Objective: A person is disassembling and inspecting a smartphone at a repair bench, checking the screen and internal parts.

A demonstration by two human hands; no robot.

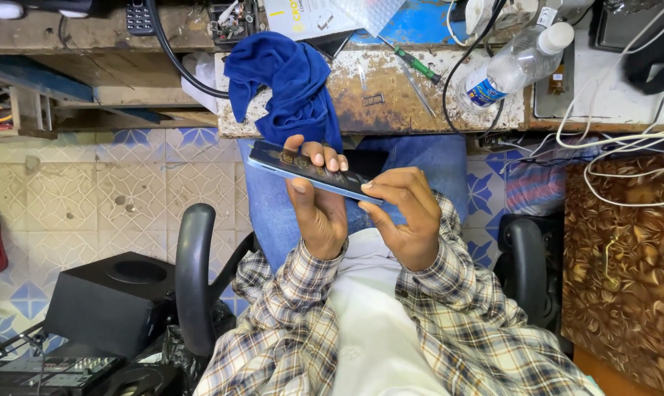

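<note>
Left hand grips the phone tilted on edge over the lap, thumb and fingers clamping it steady so the right hand pinches its 4 o'clock corner; blue cloth at 12 o'clock.

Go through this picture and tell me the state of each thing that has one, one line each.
Slim blue smartphone: held tilted over the lap, gripped by both hands.
Left hand: wrapped around the phone, fingers curled over its top face.
Right hand: fingertips pinching the phone's near end.
Crumpled blue cloth: draped over the bench edge.
Clear plastic bottle: capped, lying on its side.
Green-handled screwdriver: lying flat on the bench.
</note>
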